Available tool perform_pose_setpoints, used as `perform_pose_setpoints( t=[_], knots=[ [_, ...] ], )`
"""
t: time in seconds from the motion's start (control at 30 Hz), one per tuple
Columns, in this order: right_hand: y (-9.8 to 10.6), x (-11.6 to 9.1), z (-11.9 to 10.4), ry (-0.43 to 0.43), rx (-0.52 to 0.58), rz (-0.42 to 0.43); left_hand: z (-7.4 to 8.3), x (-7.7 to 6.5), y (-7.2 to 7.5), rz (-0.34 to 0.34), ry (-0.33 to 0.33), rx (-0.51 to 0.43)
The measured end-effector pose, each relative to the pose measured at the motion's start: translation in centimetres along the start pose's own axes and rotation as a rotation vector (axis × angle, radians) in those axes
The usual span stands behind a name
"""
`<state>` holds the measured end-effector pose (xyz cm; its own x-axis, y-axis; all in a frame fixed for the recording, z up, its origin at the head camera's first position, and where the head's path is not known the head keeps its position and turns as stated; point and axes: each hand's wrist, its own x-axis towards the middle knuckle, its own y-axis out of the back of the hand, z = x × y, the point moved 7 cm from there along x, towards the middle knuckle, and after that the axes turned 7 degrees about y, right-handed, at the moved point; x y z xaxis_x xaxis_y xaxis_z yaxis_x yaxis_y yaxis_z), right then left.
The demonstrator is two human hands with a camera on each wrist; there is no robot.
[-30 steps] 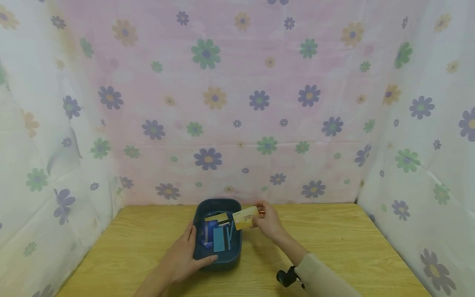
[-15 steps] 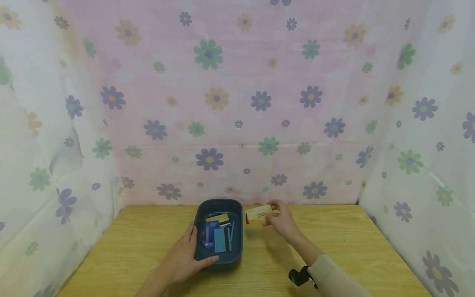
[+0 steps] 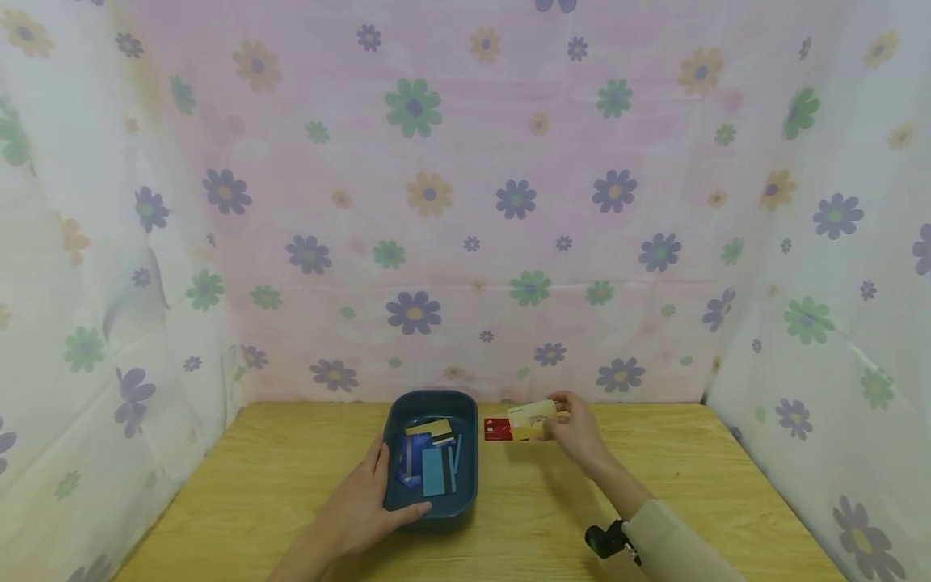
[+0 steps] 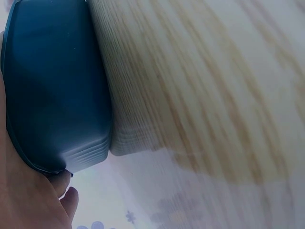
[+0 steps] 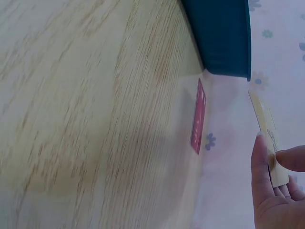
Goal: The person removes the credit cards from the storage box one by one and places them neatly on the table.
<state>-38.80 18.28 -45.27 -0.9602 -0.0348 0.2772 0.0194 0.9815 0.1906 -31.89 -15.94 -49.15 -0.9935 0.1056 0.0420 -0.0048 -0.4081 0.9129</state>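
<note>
A dark blue plastic bin (image 3: 476,469) stands on the wooden table, with my left hand (image 3: 356,503) gripping its left side. The left thumb lies over the near rim, and fingers show outside the wall in the left wrist view. To the bin's right, my right hand (image 3: 582,436) pinches a pale yellow card (image 3: 528,419) between thumb and fingers, held above the table in the right wrist view. A red card (image 3: 498,430) lies flat on the table beside the bin, partly covered by the yellow card in the head view.
Inside the bin lie a light blue card (image 3: 432,473) with a dark stripe, dark blue cards (image 3: 415,454) and a yellow card (image 3: 426,428). Flowered cloth (image 3: 465,202) hangs behind and on both sides. A black device (image 3: 605,539) sits at the right sleeve.
My right hand has moved right, carrying the yellow card from over the bin's right rim to beside the bin. The red card has come into view. The left hand stays on the bin.
</note>
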Motion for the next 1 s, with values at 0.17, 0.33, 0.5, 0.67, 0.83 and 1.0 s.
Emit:
perform_pose_setpoints(
  t=[0.17, 0.33, 0.5, 0.67, 0.83, 1.0],
  knots=[
    [0.9, 0.4, 0.7, -0.015, -0.026, 0.015, 0.1, 0.1, 0.0, 0.005, 0.000, 0.005],
    [1.6, 0.6, 1.5, -0.034, -0.067, 0.036, 0.1, 0.0, 0.1, 0.004, 0.004, 0.005],
    [2.2, 0.8, 1.9, -0.035, -0.086, 0.071, 0.2, 0.0, 0.2, -0.004, 0.006, 0.002],
    [2.8, 1.3, 2.6, -0.030, -0.111, 0.104, 0.2, -0.1, 0.2, -0.004, 0.009, 0.001],
    [3.3, 1.9, 3.5, -0.040, -0.121, 0.116, 0.2, -0.1, 0.2, -0.004, 0.011, 0.005],
    [3.5, 2.1, 4.0, -0.061, -0.134, 0.119, 0.0, -0.1, 0.0, -0.006, 0.014, 0.012]
  ],
)
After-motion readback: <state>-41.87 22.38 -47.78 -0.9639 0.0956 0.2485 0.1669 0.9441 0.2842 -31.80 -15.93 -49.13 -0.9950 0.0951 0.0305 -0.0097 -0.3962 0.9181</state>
